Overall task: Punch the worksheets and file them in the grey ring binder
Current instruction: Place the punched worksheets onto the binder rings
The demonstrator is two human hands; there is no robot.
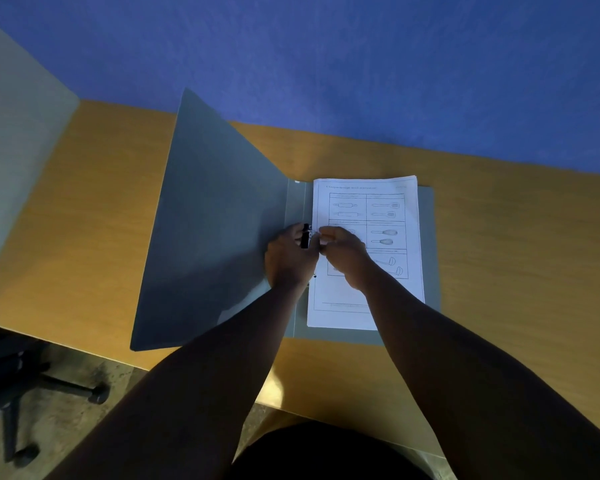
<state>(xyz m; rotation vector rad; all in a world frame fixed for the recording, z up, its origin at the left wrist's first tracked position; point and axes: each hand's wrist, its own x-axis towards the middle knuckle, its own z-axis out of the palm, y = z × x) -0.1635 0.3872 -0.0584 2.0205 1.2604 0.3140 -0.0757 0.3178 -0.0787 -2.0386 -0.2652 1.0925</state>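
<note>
The grey ring binder point(219, 237) lies open on the wooden worktop point(499, 254), roughly midway between its left and right edges and close to the far edge by the blue wall point(361, 64). Its front cover is tilted up on the left side, not flat. On the right half sits the stack of worksheets point(392, 209), the top sheet printed with a grid of kitchen utensils — rolling pins, whisks, ladles.

Both hands meet at the binder's spine, at the inner edge of the paper. The left hand point(288, 258) is curled round the black ring mechanism point(305, 235), fingers wrapped against it. The right hand point(343, 252) rests over the worksheets with its fingertips bunched at the same mechanism, pinching at the metal ring there — how firmly, I cannot tell from here.

Off the near left corner of the worktop, the dark base of a chair point(49, 386) stands on the floor.
</note>
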